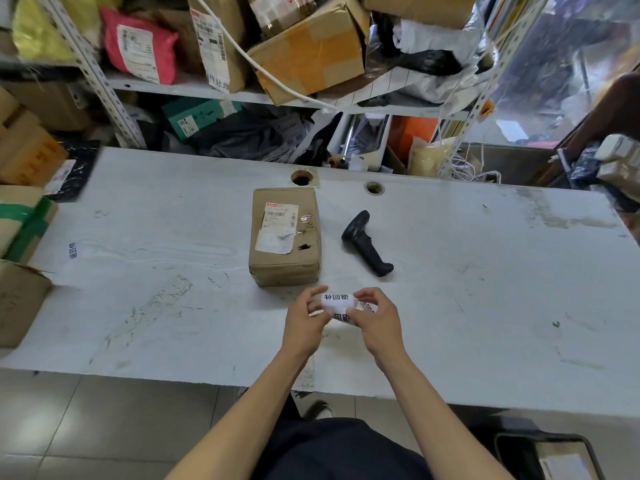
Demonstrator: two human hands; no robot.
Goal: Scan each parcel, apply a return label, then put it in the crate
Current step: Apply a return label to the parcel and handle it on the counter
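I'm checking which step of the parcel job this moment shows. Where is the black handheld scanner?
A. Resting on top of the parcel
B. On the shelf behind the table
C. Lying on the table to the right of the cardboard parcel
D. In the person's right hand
C: the scanner lies on the white table just right of the parcel, while the left hand and right hand both hold the return labels.

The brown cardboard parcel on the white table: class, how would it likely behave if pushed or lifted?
The brown cardboard parcel lies flat and squat, so it would probably slide, not tip. Its dented corners and torn hole suggest soft walls that may give under a firm grip.
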